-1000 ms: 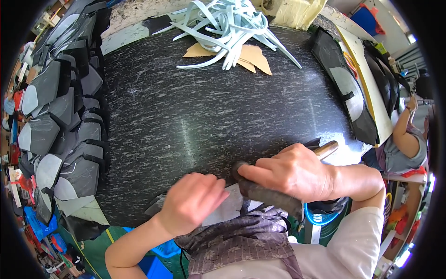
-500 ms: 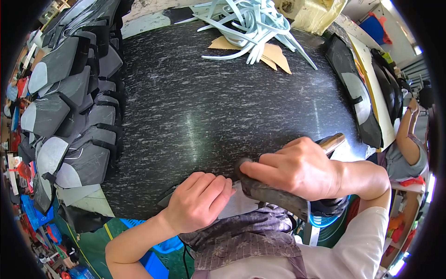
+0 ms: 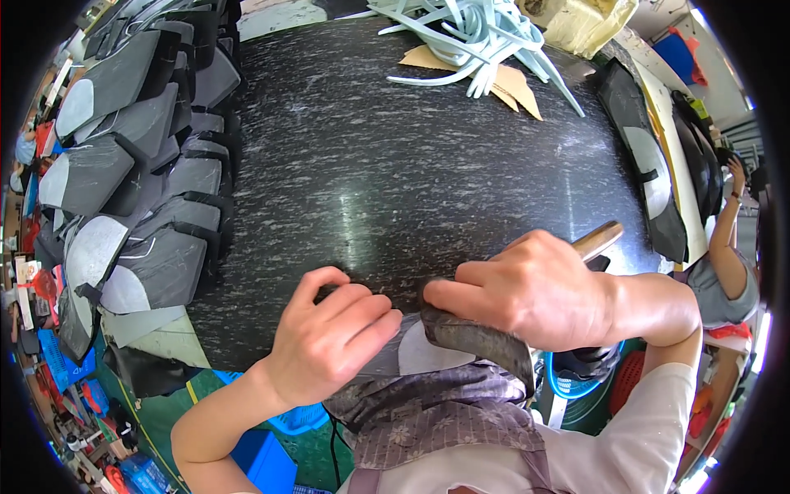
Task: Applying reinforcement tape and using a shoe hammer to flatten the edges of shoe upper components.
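Note:
My right hand (image 3: pixel 535 292) is closed around a hammer (image 3: pixel 481 339) with a dark, worn, curved metal head and a wooden handle that sticks out beyond the knuckles. The head lies low over the near table edge. Beneath it shows a grey leather-like panel (image 3: pixel 428 354) with a pale rounded patch. My left hand (image 3: pixel 333 337) bends its fingers over the left part of this panel, the index finger arched higher than the others. The left thumb and the fingertips' contact with the panel are hidden.
Stacked grey and black panels (image 3: pixel 148 173) line the table's left side. Pale blue strips (image 3: pixel 485 41) lie tangled on tan card pieces (image 3: pixel 514 86) at the back. A dark panel (image 3: pixel 646 156) rests along the right edge. Another person (image 3: pixel 724 272) is at the far right.
My left hand has loosened, its index finger lifting and arching. The hammer has shifted slightly, uncovering more of the panel's pale patch. The whole view has moved a little.

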Tool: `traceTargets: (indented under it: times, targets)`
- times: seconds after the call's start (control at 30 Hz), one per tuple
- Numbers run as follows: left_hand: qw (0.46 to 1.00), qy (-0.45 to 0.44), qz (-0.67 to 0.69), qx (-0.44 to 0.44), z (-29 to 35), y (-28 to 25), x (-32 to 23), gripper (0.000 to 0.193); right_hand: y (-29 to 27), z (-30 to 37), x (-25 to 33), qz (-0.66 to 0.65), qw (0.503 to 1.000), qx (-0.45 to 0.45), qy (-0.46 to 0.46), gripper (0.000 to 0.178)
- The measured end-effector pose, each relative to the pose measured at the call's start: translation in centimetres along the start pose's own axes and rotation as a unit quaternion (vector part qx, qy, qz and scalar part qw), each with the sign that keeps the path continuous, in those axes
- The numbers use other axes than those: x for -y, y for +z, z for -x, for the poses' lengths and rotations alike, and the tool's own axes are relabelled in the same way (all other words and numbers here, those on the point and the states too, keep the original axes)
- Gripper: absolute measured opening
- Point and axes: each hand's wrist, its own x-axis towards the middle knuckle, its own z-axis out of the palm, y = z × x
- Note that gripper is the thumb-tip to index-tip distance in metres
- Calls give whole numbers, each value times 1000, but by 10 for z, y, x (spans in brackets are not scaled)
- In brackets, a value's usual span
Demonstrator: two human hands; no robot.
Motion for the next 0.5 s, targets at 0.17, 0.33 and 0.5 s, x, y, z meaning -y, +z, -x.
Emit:
traceTargets:
  times: [0.17, 0.33, 0.5]
  targets:
    - [994, 62, -83, 36, 11, -8, 0, 22, 8, -8, 7, 15, 1000, 18, -15, 11]
    - [1000, 6, 24, 18, 8, -13, 11, 23, 10, -12, 3, -27, 999, -21, -13, 12]
    - [986, 127, -70, 87, 11, -22, 13, 21, 5, -25, 10, -24, 999, -28, -24, 12]
